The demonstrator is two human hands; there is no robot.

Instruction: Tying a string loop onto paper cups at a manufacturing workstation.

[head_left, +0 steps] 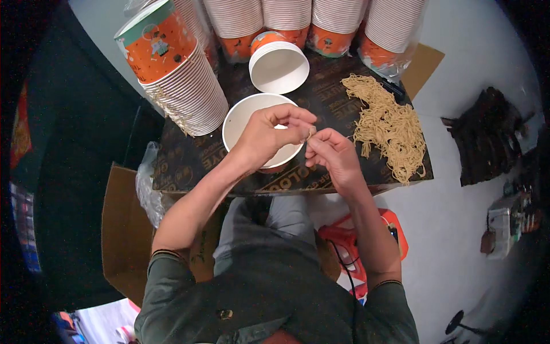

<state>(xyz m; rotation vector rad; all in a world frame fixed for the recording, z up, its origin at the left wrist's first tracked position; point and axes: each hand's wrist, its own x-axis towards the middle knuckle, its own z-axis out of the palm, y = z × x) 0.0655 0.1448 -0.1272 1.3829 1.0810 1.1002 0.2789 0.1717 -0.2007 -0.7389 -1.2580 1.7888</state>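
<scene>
My left hand (272, 133) is over the mouth of a white paper bucket (240, 112), thumb and fingers pressed together. Close on its right, my right hand (335, 156) is pinched too. Between the two sets of fingertips shows a small bit of tan cord (311, 133); most of it is hidden by the fingers. To the right of my right hand lies a tangled heap of tan cords (392, 135). A leaning stack of paper buckets (189, 94) stands to the left, with short cord ends sticking out along its side.
Tall stacks of orange-and-white buckets (286, 14) in clear plastic line the table's back. Several nested buckets (279, 69) lie tipped in front of them. The dark printed tabletop (189, 163) ends before my lap. Below left stands an open cardboard box (123, 223); below right, a red stool (395, 229).
</scene>
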